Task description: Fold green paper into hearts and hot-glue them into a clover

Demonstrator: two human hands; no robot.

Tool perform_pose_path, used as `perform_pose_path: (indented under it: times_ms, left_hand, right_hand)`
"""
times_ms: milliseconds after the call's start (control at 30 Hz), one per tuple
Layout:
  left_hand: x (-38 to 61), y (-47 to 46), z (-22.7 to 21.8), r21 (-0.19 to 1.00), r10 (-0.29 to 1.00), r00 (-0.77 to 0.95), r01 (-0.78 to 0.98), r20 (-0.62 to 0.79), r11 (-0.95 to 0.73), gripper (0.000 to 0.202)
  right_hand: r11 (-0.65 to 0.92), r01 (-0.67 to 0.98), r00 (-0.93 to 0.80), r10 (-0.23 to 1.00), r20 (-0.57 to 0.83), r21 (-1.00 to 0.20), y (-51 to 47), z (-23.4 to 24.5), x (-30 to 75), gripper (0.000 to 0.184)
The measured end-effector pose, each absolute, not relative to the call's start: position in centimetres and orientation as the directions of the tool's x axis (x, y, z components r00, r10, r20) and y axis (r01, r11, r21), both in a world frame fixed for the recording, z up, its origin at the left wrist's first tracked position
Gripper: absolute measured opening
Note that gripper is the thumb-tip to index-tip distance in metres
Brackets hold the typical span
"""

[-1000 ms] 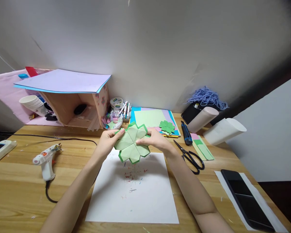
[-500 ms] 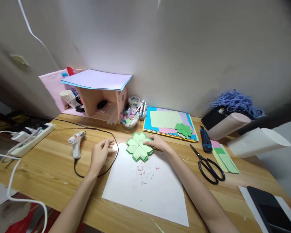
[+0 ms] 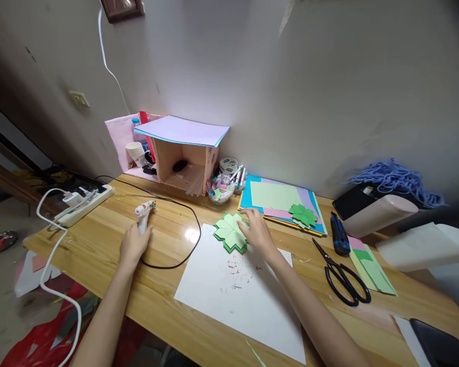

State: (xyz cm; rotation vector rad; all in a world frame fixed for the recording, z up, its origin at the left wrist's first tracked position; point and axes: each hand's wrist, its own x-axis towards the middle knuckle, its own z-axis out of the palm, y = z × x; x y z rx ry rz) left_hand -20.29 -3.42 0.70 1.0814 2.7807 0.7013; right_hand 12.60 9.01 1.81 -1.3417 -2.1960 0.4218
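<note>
My left hand is closed around the handle of a white hot glue gun, which lies on the table at the left. Its black cord loops to the right over the wood. A layered green paper flower rests on the upper part of a marked white sheet. Beside the flower's right edge is my right hand, fingers apart and curved, thumb over or against a petal; whether it touches is hard to make out. A second green flower sits on the stack of coloured paper.
Scissors, a blue utility knife and green paper strips lie at the right. A cardboard box and a bowl of scraps stand behind. A power strip is at the left edge.
My left hand has moved left from beside the sheet and taken hold of the glue gun. My right hand's fingers have lifted and spread at the flower. The view has shifted left.
</note>
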Motion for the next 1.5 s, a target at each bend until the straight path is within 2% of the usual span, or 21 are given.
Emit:
perform_pose_path:
  times_ms: [33,100,267,333,400,467,533,600,667,767,867,933,1067,1233,1333,1500]
  left_hand:
    - [-20.4,-3.5,0.9,0.415,0.678,-0.735,0.625,0.026,0.662,0.042]
    - [-20.1,-3.8,1.7,0.382,0.687,-0.727,0.634,-0.003,0.672,0.042]
    - [-15.8,-5.5,5.8,0.524,0.672,-0.736,0.605,0.082,0.599,0.042]
    - [-12.8,-5.8,7.3,0.54,0.706,-0.691,0.657,0.151,0.527,0.038]
    - [-9.3,-5.5,8.2,0.529,0.762,-0.615,0.723,0.2,0.445,0.032]
    - [-5.7,-4.8,8.3,0.524,0.847,-0.477,0.796,0.234,0.304,0.024]
    - [-2.6,-3.9,8.0,0.503,0.914,-0.319,0.85,0.25,0.159,0.017]
    - [-0.1,-3.3,7.4,0.482,0.928,-0.247,0.872,0.278,0.087,0.01]
    - [1.5,-2.9,6.9,0.503,0.946,-0.118,0.863,0.301,-0.053,0.014]
    - [2.2,-2.6,6.3,0.573,0.945,0.087,0.777,0.316,-0.263,0.021]
    - [0.9,-1.4,5.4,0.617,0.941,0.191,0.716,0.278,-0.327,0.03]
    - [-0.7,0.0,4.5,0.617,0.965,0.127,0.748,0.228,-0.244,0.038]
    - [-3.8,2.4,1.9,0.628,0.983,-0.004,0.77,0.184,-0.115,0.04]
    - [-5.8,3.0,-0.4,0.668,0.972,-0.047,0.734,0.229,-0.122,0.039]
    - [-6.1,3.0,-0.9,0.684,0.967,-0.056,0.717,0.248,-0.134,0.039]
    - [-6.4,3.2,-1.2,0.691,0.965,-0.075,0.712,0.25,-0.124,0.039]
  right_hand:
    - [0.479,0.682,-0.386,0.878,0.285,-0.553,8.7,2.1,12.2,0.024]
    - [0.504,0.59,-0.429,0.858,0.283,-0.631,7.7,2.6,11.5,0.021]
    - [0.501,0.392,-0.621,0.762,0.18,-0.771,3.7,4.4,9.9,0.015]
    - [0.421,0.309,-0.687,0.718,0.106,-0.852,1.9,5.2,9.3,0.023]
    - [0.275,0.221,-0.717,0.696,0.036,-0.936,0.4,5.8,8.9,0.037]
    - [0.167,0.143,-0.69,0.723,0.023,-0.975,-0.2,6.0,8.7,0.043]
    - [0.072,0.067,-0.585,0.811,0.019,-0.995,-0.1,6.0,8.9,0.042]
    - [-0.026,-0.007,-0.44,0.898,-0.021,-1.0,0.7,5.7,9.7,0.042]
    - [-0.099,-0.045,-0.333,0.94,-0.079,-0.994,1.6,5.2,11.1,0.043]
    - [-0.142,0.03,-0.278,0.95,-0.145,-0.989,2.7,4.2,13.4,0.043]
    - [-0.15,0.165,-0.265,0.945,-0.19,-0.975,3.3,3.4,15.1,0.044]
    - [-0.147,0.275,-0.27,0.937,-0.223,-0.95,3.5,3.2,15.6,0.046]
    - [-0.084,0.464,-0.308,0.918,-0.25,-0.882,3.9,3.4,15.7,0.047]
    - [-0.04,0.646,-0.232,0.941,-0.246,-0.762,4.6,3.3,15.3,0.038]
    - [-0.03,0.705,-0.2,0.95,-0.239,-0.708,5.1,3.1,15.2,0.034]
    - [0.011,0.729,-0.233,0.944,-0.233,-0.684,5.6,3.2,15.0,0.033]
